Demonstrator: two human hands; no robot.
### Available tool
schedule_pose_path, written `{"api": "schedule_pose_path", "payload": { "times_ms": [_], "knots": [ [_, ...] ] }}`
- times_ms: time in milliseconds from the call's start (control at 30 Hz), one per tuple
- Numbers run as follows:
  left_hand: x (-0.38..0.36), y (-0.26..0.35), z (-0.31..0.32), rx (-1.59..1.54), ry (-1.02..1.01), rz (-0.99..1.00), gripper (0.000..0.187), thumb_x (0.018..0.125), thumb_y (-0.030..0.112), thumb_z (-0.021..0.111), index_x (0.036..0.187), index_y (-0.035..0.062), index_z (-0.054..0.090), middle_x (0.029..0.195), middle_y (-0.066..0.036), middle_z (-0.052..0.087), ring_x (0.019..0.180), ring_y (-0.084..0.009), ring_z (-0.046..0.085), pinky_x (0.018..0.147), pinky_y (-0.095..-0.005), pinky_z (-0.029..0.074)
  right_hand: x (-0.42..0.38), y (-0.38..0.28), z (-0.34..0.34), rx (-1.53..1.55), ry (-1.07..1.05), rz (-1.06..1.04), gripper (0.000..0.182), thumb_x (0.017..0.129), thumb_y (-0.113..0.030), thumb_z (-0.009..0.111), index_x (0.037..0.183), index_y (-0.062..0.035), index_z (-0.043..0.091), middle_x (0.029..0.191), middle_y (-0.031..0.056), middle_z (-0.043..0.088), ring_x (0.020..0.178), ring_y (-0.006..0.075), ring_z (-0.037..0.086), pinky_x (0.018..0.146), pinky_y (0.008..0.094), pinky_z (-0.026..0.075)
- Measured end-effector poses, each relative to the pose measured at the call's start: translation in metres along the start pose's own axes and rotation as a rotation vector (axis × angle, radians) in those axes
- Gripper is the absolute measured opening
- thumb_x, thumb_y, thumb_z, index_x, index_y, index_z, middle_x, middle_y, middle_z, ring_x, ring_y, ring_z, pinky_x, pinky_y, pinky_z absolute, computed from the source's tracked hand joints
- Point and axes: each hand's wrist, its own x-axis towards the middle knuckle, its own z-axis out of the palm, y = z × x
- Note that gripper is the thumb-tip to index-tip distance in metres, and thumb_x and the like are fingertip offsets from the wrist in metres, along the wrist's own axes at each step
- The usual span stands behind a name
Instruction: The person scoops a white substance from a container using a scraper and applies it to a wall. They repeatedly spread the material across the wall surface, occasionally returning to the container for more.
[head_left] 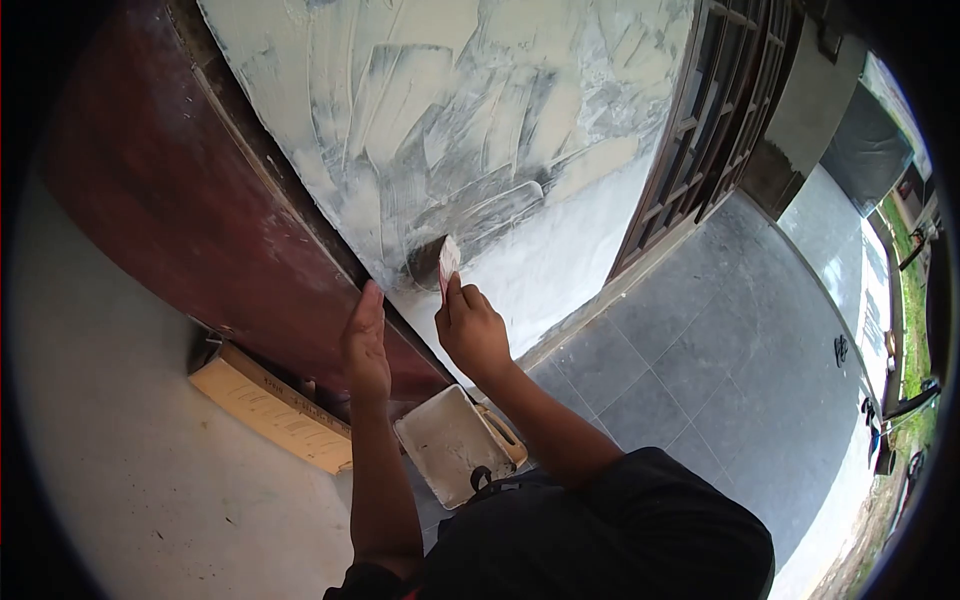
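My right hand [472, 328] grips a putty knife [448, 262], its white-smeared end up against the wall [500, 110]. That wall carries streaky, uneven strokes of pale filler over grey patches, with a smoother white area at lower right. A dark shadow lies on the surface just left of the knife. My left hand [366, 345] is held upright with fingers straight and together, its fingertips at the dark frame [275, 180] along the wall's left edge. It holds nothing.
Below my hands stands a smeared, pale rectangular tray [445, 445], beside a tan container [510, 440]. A long cardboard box [270, 405] lies by the dark red door [190, 190]. Grey tiles [690, 330] cover the floor at right, under a brown-framed window [700, 120].
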Motion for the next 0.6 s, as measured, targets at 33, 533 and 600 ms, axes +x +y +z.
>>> {"api": "schedule_pose_path", "payload": {
  "times_ms": [33,533,600],
  "knots": [
    [0.001,-0.002,-0.001,0.0,-0.004,0.001,0.054,0.096,0.017,0.029,0.142,-0.0086,0.038,0.151,-0.02,0.036,0.142,-0.0291,0.033,0.12,-0.0394,0.02,-0.009,0.004,-0.006,0.051,0.032,0.025,0.042,0.087,-0.015,0.056,0.122,0.008,0.056,0.091,0.0167,0.061,0.081,0.0309,0.064,0.064,0.0404,0.056],
    [0.001,0.0,0.0,-0.032,-0.013,0.011,0.057,0.092,0.015,0.028,0.144,-0.0076,0.037,0.153,-0.021,0.033,0.144,-0.0289,0.03,0.12,-0.0398,0.019,-0.008,-0.024,-0.001,0.043,0.016,-0.142,0.041,0.087,-0.013,0.057,0.122,0.0075,0.057,0.085,0.0128,0.059,0.074,0.0288,0.065,0.061,0.0382,0.056],
    [-0.001,0.0,-0.001,0.01,-0.015,-0.01,0.057,0.093,0.017,0.029,0.144,-0.0077,0.036,0.153,-0.02,0.033,0.144,-0.0287,0.03,0.12,-0.0397,0.019,-0.012,-0.005,-0.027,0.135,0.042,-0.037,0.033,0.09,-0.014,0.056,0.118,0.0013,0.062,0.084,0.0129,0.06,0.073,0.0308,0.064,0.064,0.0411,0.055]
  ]
}}
